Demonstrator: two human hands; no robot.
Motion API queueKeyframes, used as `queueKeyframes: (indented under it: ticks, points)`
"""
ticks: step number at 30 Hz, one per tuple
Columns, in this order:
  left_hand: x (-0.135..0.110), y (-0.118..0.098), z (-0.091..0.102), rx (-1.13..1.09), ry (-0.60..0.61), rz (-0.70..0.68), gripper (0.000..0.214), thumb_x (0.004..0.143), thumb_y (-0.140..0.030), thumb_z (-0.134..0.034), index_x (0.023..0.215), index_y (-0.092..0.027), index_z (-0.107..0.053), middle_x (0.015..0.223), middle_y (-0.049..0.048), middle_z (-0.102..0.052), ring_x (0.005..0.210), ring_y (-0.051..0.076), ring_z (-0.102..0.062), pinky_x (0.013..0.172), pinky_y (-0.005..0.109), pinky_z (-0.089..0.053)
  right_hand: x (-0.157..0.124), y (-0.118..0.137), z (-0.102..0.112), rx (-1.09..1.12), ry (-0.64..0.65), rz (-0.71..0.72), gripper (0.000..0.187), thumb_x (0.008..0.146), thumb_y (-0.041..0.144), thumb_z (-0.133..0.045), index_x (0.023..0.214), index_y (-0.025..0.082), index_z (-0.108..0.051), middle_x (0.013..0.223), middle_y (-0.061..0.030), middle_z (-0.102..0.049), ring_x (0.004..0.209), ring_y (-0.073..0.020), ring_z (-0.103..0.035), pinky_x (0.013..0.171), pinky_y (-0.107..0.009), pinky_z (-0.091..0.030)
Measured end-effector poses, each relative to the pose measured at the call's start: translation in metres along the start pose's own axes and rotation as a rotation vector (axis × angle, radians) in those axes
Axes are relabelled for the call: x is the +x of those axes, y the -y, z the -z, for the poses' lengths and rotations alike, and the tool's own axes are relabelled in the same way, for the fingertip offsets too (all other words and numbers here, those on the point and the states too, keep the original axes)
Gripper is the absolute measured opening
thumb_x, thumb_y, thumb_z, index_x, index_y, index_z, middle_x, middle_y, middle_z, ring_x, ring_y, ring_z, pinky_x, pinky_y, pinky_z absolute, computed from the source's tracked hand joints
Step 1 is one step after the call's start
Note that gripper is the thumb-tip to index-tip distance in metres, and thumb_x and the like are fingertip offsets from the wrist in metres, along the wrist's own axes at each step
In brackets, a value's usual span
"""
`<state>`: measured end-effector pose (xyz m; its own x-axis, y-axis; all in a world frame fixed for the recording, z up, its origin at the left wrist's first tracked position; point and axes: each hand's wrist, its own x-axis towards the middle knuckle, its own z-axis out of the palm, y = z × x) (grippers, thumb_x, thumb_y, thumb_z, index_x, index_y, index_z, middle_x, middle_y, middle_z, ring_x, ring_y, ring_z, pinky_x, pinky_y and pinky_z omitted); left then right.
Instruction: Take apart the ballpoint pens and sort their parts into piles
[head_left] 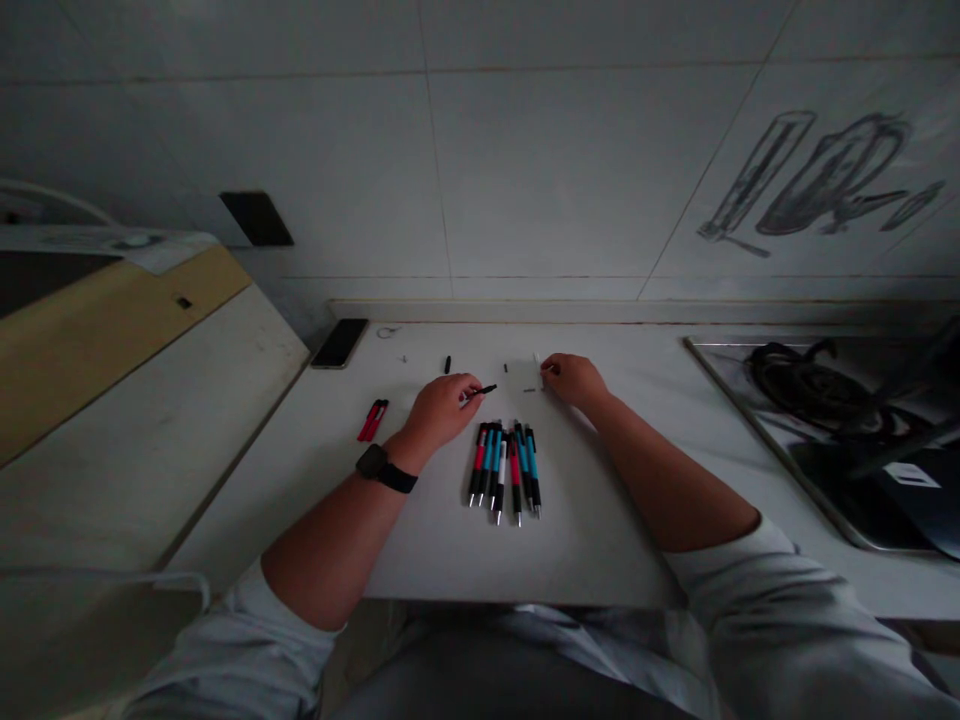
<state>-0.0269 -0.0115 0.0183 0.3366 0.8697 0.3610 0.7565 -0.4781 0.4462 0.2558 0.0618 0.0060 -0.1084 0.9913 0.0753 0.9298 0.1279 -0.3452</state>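
Observation:
My left hand (442,410), with a black watch on its wrist, is closed around a thin black pen part (484,391) that points to the right. My right hand (574,379) rests further back with its fingers pinched at a small clear packet (523,374) on the white counter (420,530). A row of several pens (505,463) with red, blue and black barrels lies side by side just in front of both hands, tips toward me.
A red pen (373,419) lies to the left, a small black piece (447,364) behind my left hand. A dark phone (340,343) sits at the back left. A gas hob (832,420) fills the right. A tilted board (112,400) stands left.

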Motion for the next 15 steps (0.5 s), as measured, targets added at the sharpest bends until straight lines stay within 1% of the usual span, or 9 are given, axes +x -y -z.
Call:
queueKeyframes:
  ticks: [3, 5, 8, 12, 15]
  points:
    - [0.000, 0.000, 0.001, 0.002, -0.001, 0.009, 0.010, 0.094, -0.026, -0.066, 0.101, -0.022, -0.070, 0.096, 0.0034, -0.076, 0.089, 0.020, -0.071, 0.082, 0.033, -0.054, 0.000, 0.003, 0.007, -0.001, -0.027, 0.027, 0.026, 0.094, 0.029, -0.062, 0.114, 0.022, -0.077, 0.104, -0.0074, -0.079, 0.092, -0.0208, -0.069, 0.082, -0.030, -0.049]
    - [-0.001, 0.000, 0.001, 0.002, -0.004, 0.011, 0.010, 0.093, -0.026, -0.066, 0.102, -0.021, -0.070, 0.096, 0.0035, -0.076, 0.088, 0.020, -0.071, 0.081, 0.033, -0.054, -0.001, 0.007, 0.013, 0.001, -0.026, 0.113, 0.023, 0.093, 0.029, -0.064, 0.110, 0.022, -0.077, 0.102, -0.0058, -0.078, 0.089, -0.0193, -0.068, 0.082, -0.029, -0.048]
    - [-0.001, -0.001, 0.002, 0.000, -0.014, 0.008, 0.011, 0.093, -0.024, -0.067, 0.103, -0.021, -0.070, 0.096, 0.0042, -0.076, 0.088, 0.020, -0.071, 0.082, 0.033, -0.055, -0.005, 0.015, 0.019, -0.025, 0.027, 0.259, 0.018, 0.092, 0.027, -0.067, 0.104, 0.024, -0.079, 0.100, -0.0049, -0.075, 0.087, -0.0177, -0.066, 0.081, -0.028, -0.047]
    - [0.000, -0.002, 0.003, 0.004, -0.007, 0.022, 0.011, 0.093, -0.024, -0.067, 0.103, -0.021, -0.071, 0.096, 0.0044, -0.076, 0.088, 0.021, -0.071, 0.083, 0.034, -0.055, -0.011, 0.024, 0.017, -0.138, 0.098, 0.326, 0.021, 0.090, 0.021, -0.065, 0.104, 0.025, -0.081, 0.106, -0.0076, -0.072, 0.089, -0.0197, -0.066, 0.081, -0.029, -0.047]
    - [0.000, -0.002, 0.002, 0.011, -0.009, 0.021, 0.011, 0.093, -0.024, -0.067, 0.103, -0.021, -0.071, 0.097, 0.0044, -0.077, 0.089, 0.021, -0.071, 0.084, 0.034, -0.055, -0.012, 0.028, 0.011, -0.187, 0.097, 0.371, 0.023, 0.089, 0.018, -0.063, 0.102, 0.025, -0.081, 0.109, -0.0089, -0.072, 0.096, -0.0221, -0.066, 0.086, -0.030, -0.047]
